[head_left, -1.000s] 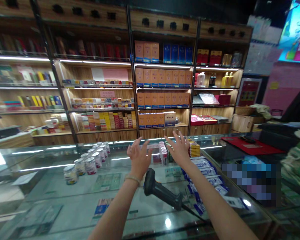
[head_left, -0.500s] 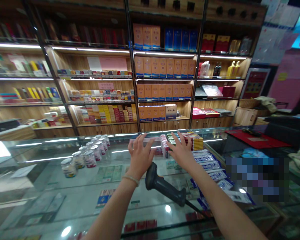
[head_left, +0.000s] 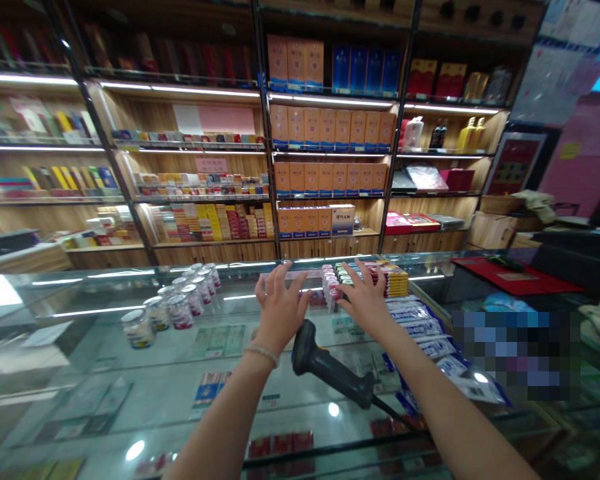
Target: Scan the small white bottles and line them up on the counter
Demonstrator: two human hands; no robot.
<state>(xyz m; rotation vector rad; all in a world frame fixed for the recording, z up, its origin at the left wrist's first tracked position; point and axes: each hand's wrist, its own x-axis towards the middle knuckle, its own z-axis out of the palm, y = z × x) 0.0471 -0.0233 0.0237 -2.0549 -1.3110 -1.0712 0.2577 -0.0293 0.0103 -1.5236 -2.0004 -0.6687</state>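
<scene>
Both of my arms reach forward over a glass display counter (head_left: 180, 373). My left hand (head_left: 281, 303), with a beaded bracelet at the wrist, is open with fingers spread and holds nothing. My right hand (head_left: 365, 300) is likewise open and empty, close to small pink-capped bottles (head_left: 329, 287) and a stack of yellow and red boxes (head_left: 394, 279), which it partly hides. Between my forearms a dark barcode scanner (head_left: 333, 372) lies on the glass, its cable running to the lower right. Blue and white packets (head_left: 427, 330) lie in a row beside my right forearm.
Several clear jars (head_left: 180, 310) stand in rows on the left of the counter. A red mat (head_left: 515, 277) lies at the right. Behind the counter rise wooden shelves (head_left: 330, 250) with orange boxes (head_left: 333, 177) and cigarette packs (head_left: 230, 221). Packs show beneath the glass.
The view has shifted slightly, with the shelves a little higher in the picture. My hands keep almost the same open pose, and the scanner lies where it was.
</scene>
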